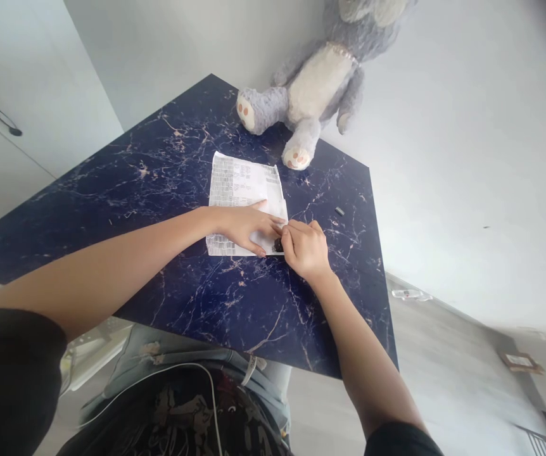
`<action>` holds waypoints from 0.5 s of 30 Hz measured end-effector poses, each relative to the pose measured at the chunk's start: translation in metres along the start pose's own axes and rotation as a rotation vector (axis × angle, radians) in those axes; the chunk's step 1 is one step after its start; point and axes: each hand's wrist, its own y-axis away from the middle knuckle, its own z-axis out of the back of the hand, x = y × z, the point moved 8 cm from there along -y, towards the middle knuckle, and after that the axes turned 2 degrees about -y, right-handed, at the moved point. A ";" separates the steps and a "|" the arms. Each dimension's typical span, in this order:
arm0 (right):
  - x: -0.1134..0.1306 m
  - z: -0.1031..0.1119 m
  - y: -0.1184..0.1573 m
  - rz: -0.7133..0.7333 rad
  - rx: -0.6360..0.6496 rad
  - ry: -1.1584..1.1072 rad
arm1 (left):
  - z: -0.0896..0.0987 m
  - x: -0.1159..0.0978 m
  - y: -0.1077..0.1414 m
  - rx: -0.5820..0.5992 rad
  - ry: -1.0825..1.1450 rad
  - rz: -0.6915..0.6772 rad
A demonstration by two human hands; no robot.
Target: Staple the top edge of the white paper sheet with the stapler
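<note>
A white printed sheet of paper point(249, 172), perhaps folded or several layers, lies on the dark blue marble-patterned table point(235, 297). My left hand point(249, 227) rests flat across it, with the fingers spread toward its right edge. At that edge my right hand point(305, 246) is closed in a fist, its knuckles beside my left fingertips. Whatever it holds is hidden by the fingers. Just left of the right thumb, a small black patch point(277, 245) shows on the paper; whether it is an object or a mark, I cannot tell.
A grey and cream plush toy point(318, 85) sits at the table's back corner against the wall. A small dark greenish piece point(339, 211) lies right of the paper. A white cable point(209, 373) runs over my lap. A clear plastic item point(410, 295) lies on the floor.
</note>
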 end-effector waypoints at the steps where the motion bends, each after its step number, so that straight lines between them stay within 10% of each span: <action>1: 0.000 0.000 0.000 -0.001 0.001 0.004 | -0.001 0.001 0.000 0.006 -0.007 0.008; 15: 0.006 0.000 0.000 -0.014 0.024 0.131 | -0.005 0.013 0.000 -0.027 -0.016 -0.003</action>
